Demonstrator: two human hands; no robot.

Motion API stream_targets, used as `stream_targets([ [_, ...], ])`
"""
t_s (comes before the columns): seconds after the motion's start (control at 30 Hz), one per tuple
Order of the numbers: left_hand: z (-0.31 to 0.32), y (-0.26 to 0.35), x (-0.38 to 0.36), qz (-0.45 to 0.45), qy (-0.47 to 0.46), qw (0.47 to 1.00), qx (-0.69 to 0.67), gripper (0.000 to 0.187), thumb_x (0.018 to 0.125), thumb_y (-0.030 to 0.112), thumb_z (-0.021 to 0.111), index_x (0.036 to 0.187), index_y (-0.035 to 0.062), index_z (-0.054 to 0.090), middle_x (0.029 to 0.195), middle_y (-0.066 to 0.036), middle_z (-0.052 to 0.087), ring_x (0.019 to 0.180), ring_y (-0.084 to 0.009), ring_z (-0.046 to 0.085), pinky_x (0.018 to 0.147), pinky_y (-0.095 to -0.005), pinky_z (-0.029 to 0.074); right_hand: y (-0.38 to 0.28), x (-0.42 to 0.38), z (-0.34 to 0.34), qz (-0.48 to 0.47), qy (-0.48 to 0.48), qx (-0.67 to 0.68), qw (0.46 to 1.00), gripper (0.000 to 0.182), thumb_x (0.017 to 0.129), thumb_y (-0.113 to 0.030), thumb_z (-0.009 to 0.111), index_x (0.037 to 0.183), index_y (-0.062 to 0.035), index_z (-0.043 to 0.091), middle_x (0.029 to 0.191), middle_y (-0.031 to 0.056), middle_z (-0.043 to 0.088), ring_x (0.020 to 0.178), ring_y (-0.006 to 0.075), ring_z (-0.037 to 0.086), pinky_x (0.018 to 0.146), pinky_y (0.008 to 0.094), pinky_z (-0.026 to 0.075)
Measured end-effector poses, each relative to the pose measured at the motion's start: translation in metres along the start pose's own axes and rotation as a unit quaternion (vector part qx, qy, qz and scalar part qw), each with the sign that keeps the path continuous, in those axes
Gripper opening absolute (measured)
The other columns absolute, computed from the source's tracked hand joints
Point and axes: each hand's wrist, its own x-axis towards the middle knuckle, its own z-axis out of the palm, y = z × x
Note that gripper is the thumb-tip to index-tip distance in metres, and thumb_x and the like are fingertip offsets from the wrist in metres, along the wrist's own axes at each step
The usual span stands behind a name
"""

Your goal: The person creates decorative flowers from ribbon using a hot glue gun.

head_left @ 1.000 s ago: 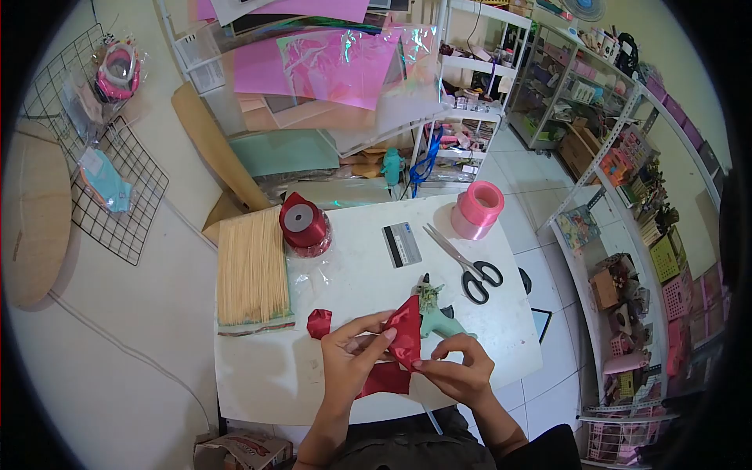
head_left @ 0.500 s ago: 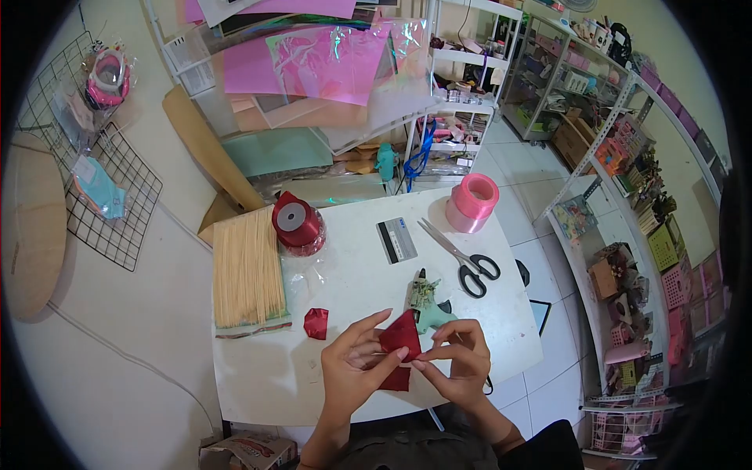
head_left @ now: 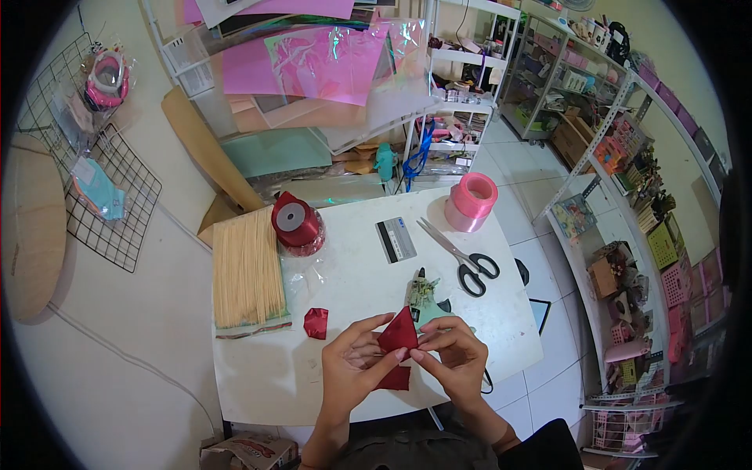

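A folded piece of dark red satin ribbon [head_left: 400, 330], pointed at the top, is held up above the table between both hands. My left hand [head_left: 358, 359] grips its left side and lower edge, thumb in front. At the lower right corner, my right hand [head_left: 453, 354] pinches the same piece between thumb and fingers. Beneath the hands lies another red ribbon piece [head_left: 395, 379], partly covered. A small folded red piece [head_left: 316, 323] rests on the table to the left. Just behind the hands is a mint green glue gun [head_left: 427, 312], partly hidden.
On the white table [head_left: 352, 235] are a red ribbon roll [head_left: 299, 225], a bundle of thin wooden sticks [head_left: 249, 270], a grey card [head_left: 395, 240], black-handled scissors [head_left: 468, 262] and pink ribbon rolls [head_left: 471, 202]. Metal shelving [head_left: 583, 168] stands at the right.
My right hand has moved slightly left and closed its fingers nearer to the ribbon piece. The ribbon's tip now stands a little higher and more upright.
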Motion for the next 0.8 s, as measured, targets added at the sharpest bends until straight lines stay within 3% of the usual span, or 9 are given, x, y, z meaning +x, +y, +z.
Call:
stream_targets([
  [0.17, 0.0000, 0.0018, -0.0006, -0.011, -0.009, 1.000, 0.001, 0.039, 0.071, -0.004, 0.060, 0.108, -0.0038, 0.047, 0.084, -0.013, 0.059, 0.076, -0.0120, 0.057, 0.065, -0.0201, 0.046, 0.0008, 0.0011, 0.0009, -0.020, 0.006, -0.006, 1.000, 0.016, 0.065, 0.012, 0.062, 0.078, 0.0040, 0.058, 0.094, 0.0122, 0.048, 0.078, 0.0137, 0.055, 0.072, 0.0237, 0.048],
  [0.4, 0.0014, 0.0024, -0.0022, -0.018, -0.010, 0.999, -0.025, 0.044, 0.069, -0.004, 0.062, 0.109, -0.0055, 0.045, 0.087, -0.014, 0.059, 0.079, -0.0139, 0.058, 0.068, -0.0218, 0.047, -0.0031, 0.0026, 0.0032, -0.022, 0.010, -0.008, 1.000, 0.015, 0.065, 0.012, 0.062, 0.077, 0.0046, 0.057, 0.093, 0.0124, 0.048, 0.078, 0.0142, 0.055, 0.070, 0.0238, 0.049],
  [0.5, 0.0010, 0.0020, -0.0019, -0.007, -0.012, 1.000, -0.020, 0.046, 0.068, -0.004, 0.064, 0.110, -0.0050, 0.044, 0.088, -0.015, 0.058, 0.080, -0.0144, 0.058, 0.069, -0.0223, 0.047, -0.0064, 0.0030, 0.0053, 0.007, 0.036, -0.007, 0.999, 0.014, 0.062, 0.013, 0.063, 0.071, 0.0035, 0.057, 0.090, 0.0113, 0.050, 0.076, 0.0138, 0.053, 0.071, 0.0258, 0.045],
  [0.57, 0.0005, 0.0044, -0.0017, -0.012, -0.019, 1.000, -0.004, 0.046, 0.068, -0.004, 0.064, 0.110, -0.0042, 0.044, 0.088, -0.015, 0.058, 0.080, -0.0143, 0.058, 0.069, -0.0222, 0.047, -0.0026, 0.0031, 0.0019, -0.030, 0.002, -0.024, 0.999, 0.015, 0.065, 0.013, 0.061, 0.077, 0.0049, 0.056, 0.093, 0.0125, 0.048, 0.078, 0.0145, 0.055, 0.068, 0.0234, 0.050],
  [0.8, 0.0008, 0.0024, -0.0013, -0.001, -0.011, 1.000, 0.013, 0.045, 0.069, -0.003, 0.063, 0.110, -0.0032, 0.045, 0.087, -0.015, 0.059, 0.079, -0.0145, 0.058, 0.069, -0.0222, 0.047, -0.0023, 0.0034, 0.0035, -0.020, 0.007, 0.003, 1.000, 0.020, 0.065, 0.013, 0.061, 0.082, 0.0053, 0.053, 0.092, 0.0124, 0.048, 0.078, 0.0144, 0.055, 0.067, 0.0237, 0.050],
])
